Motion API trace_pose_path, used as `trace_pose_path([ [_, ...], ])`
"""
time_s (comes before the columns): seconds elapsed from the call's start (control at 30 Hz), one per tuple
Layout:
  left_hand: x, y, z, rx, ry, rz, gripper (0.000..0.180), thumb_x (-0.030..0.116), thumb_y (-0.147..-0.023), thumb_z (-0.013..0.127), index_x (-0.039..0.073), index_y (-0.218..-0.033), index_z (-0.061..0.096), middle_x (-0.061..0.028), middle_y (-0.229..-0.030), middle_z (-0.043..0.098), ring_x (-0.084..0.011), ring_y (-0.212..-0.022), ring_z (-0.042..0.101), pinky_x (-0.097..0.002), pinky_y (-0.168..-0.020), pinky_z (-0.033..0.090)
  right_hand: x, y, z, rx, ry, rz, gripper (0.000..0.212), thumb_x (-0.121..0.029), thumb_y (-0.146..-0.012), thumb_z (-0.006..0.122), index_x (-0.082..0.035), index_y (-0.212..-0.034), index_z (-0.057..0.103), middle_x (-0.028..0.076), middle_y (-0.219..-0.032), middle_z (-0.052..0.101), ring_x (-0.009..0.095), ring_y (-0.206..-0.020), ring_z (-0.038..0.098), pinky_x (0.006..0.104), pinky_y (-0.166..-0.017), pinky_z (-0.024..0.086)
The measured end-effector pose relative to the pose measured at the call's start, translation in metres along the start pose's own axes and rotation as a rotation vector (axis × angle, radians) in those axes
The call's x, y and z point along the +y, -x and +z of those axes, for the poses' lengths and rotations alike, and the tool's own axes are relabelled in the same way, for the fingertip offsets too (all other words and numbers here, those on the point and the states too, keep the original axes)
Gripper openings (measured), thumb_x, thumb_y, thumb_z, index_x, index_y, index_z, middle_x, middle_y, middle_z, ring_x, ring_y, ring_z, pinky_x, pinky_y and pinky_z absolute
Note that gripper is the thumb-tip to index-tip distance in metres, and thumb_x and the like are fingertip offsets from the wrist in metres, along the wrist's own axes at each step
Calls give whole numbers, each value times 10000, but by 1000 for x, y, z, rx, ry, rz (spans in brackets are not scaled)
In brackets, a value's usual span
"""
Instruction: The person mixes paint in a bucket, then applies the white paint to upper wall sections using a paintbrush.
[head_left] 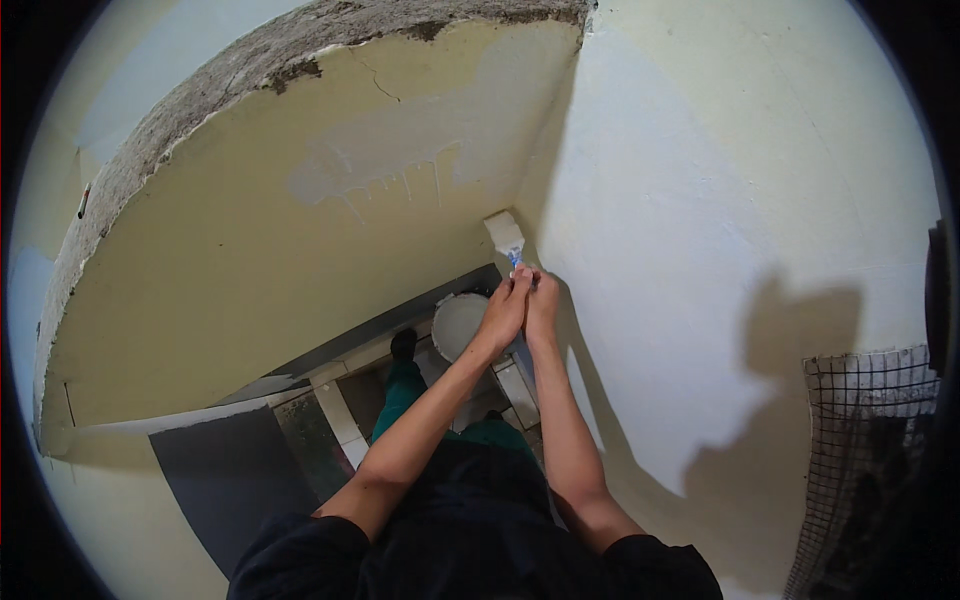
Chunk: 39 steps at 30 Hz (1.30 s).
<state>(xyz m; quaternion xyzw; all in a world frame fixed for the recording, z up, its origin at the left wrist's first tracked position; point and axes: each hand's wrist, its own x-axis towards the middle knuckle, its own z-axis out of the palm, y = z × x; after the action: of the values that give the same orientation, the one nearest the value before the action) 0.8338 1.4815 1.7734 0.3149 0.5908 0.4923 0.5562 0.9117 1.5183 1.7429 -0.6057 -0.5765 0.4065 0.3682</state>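
A wide flat paintbrush (505,234) with pale, paint-coated bristles and a blue-marked handle points away from me, close to the corner where two walls meet. My left hand (508,308) and my right hand (541,300) are pressed together, both closed round the handle, most of which they hide. Below them, partly behind my left forearm, stands a round bucket (458,322) with whitish paint in it. The yellowish wall (260,260) on the left carries a wet whitish patch (390,175) with drips running down. A broad whitish coat covers part of the right wall (640,250).
Rough bare concrete (215,95) forms the left wall's top edge, with a small pen-like object (84,201) lying on it. Wire mesh (865,395) covers an opening at the right. Below are tiles (345,420), a dark grey panel (225,480) and my foot (404,345).
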Motion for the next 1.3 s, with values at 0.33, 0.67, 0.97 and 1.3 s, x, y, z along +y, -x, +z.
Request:
trace_pose_path([
  [0.33, 72, 51, 10, -48, -14, 163, 574, 467, -1002, 430, -69, -1190, 511, -201, -1043, 624, -251, -991, 596, -349, -881, 451, -108, 31, -48, -22, -248, -101, 386, -328, -964, 572, 41, -861, 616, 80, -692, 575, 143, -645, 518, 314, -587, 425],
  [0.67, 45, 56, -6, -67, 58, 162, 628, 470, -993, 438, -52, -1342, 430, -182, -1180, 563, -223, -1090, 533, -329, -955, 404, -71, 44, -23, -14, -74, -229, 401, -318, -999, 485, 49, -1156, 526, 164, -913, 591, 252, -840, 583, 366, -728, 465],
  [0.97, -19, 21, -19, -19, 253, -22, 685, 472, -957, 539, -95, -1327, 435, -150, -1271, 534, -196, -1194, 479, -301, -1049, 336, 7, 18, 28, -119, 75, -387, 333, -276, -1012, 406, 36, -1127, 420, 238, -1044, 476, 392, -967, 494, 445, -855, 416],
  [1.3, -38, 60, -18, -153, 263, -238, 862, 584, -923, 518, -96, -1423, 341, -225, -1445, 405, -285, -1351, 375, -361, -1125, 261, 13, 70, -3, -189, 323, -176, 196, -201, -951, 468, -59, -1085, 442, 219, -1034, 534, 443, -944, 569, 505, -774, 464],
])
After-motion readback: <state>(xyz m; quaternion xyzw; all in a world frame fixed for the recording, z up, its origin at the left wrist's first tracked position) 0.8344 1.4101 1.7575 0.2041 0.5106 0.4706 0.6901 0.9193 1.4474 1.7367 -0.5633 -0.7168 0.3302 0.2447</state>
